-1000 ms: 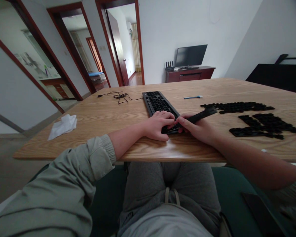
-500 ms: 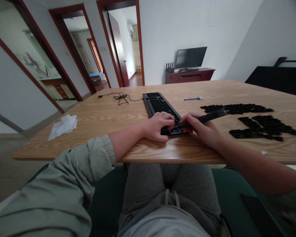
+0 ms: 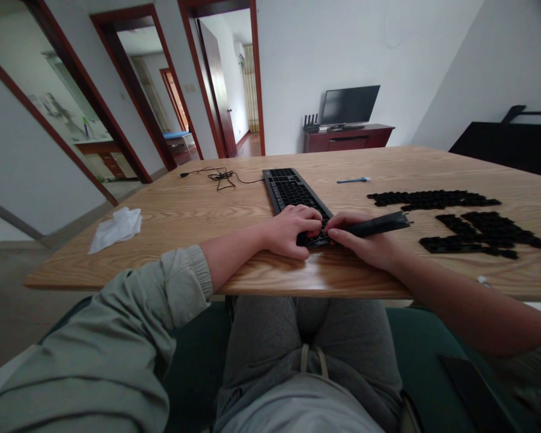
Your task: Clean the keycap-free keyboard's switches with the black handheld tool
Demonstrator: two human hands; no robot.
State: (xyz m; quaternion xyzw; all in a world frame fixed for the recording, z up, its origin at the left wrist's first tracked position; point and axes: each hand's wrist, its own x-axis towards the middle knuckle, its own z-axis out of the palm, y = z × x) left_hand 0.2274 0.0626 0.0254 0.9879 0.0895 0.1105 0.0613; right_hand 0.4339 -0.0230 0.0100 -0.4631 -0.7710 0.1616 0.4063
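Observation:
A black keyboard [image 3: 294, 187] lies at a slant on the wooden table, its near end at the table's front edge. My left hand [image 3: 291, 231] rests over the near left part of it, fingers curled onto the keyboard. Held in my right hand [image 3: 365, 243] is a long black brush [image 3: 379, 225], with bristle-like tips pointing right. Its other end is down at the keyboard's near right corner, where my fingers hide the contact. Loose black keycaps [image 3: 433, 197] are laid out in groups to the right of that hand.
A coiled cable [image 3: 223, 176] runs left from the keyboard's far end. White crumpled tissue [image 3: 116, 230] lies at the table's left. A small blue-and-white brush [image 3: 354, 180] lies beyond my right hand. Near the front right edge is a small white piece [image 3: 482, 280].
The brush in my right hand has swung down flatter, its free end lower and slightly nearer me. My right fingers have shifted left on the keyboard. My left hand has barely moved.

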